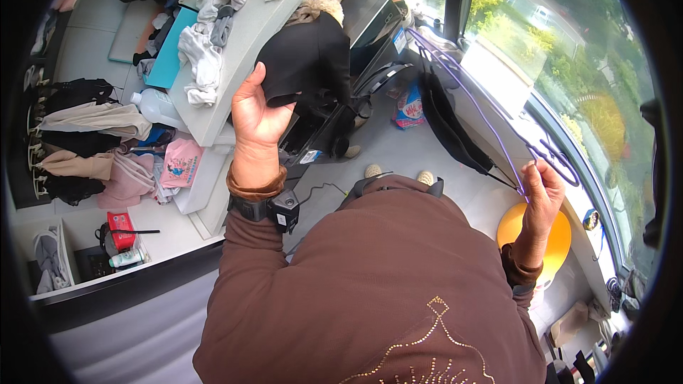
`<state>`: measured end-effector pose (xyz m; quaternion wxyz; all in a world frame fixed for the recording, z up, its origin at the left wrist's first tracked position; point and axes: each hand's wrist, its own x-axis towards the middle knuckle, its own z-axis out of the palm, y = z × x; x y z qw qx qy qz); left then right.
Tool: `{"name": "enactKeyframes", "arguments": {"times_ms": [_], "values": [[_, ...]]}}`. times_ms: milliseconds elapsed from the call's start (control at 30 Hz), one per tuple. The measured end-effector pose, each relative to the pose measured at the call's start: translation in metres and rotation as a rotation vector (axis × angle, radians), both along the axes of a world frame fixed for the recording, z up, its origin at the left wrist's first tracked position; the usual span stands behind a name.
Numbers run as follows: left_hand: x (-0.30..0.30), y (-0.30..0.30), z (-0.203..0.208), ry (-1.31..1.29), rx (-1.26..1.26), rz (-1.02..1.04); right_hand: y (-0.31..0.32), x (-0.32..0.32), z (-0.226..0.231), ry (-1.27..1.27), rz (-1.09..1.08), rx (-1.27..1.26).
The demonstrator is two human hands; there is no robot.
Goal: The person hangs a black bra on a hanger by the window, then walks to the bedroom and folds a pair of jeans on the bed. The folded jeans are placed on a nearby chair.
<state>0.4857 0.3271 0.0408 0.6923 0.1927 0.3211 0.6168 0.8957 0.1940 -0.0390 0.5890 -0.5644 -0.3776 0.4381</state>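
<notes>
My left hand (262, 110) is closed on a piece of black cloth (306, 57), held up in front of the desk area. Its thumb lies along the near edge, and the other fingers are partly hidden by the fabric. What kind of garment it is I cannot tell. At the right, my right hand (542, 195) pinches a thin purple clothes hanger (478, 96) near its hook end. The hanger stretches away toward the window. A long black strip-like item (452, 131) hangs beside it; whether it is attached is unclear.
White socks (199, 50) are strewn on a pale ledge at the left. Clothes on hangers (92, 128) fill the far left, near a white bottle (158, 108). A yellow round stool or basin (512, 224) is below my right hand. A window (569, 50) runs along the right.
</notes>
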Motion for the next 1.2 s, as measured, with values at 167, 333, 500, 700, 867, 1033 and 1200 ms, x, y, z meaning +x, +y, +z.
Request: {"name": "enactKeyframes", "arguments": {"times_ms": [167,333,500,700,867,1033,1200], "values": [[0.048,-0.013,-0.013,0.187,0.041,-0.071,0.009,-0.005,0.003,0.149,0.083,-0.005],[0.091,-0.032,-0.038,0.875,0.538,-0.200,0.013,-0.013,0.006,0.221,0.184,0.022],[0.112,-0.040,-0.043,1.372,0.852,-0.204,0.017,-0.020,0.003,0.125,0.132,0.097],[0.130,-0.043,-0.046,1.777,1.126,-0.371,0.019,-0.023,0.007,-0.017,0.026,0.135],[0.144,-0.044,-0.054,1.728,1.172,-0.452,0.023,-0.029,0.008,-0.038,0.022,0.159],[0.145,-0.040,-0.050,1.643,1.081,-0.479,0.029,-0.032,0.007,-0.315,-0.047,0.303],[0.153,-0.034,-0.042,1.604,1.042,-0.489,0.037,-0.046,0.011,-0.286,0.061,0.312]]}}
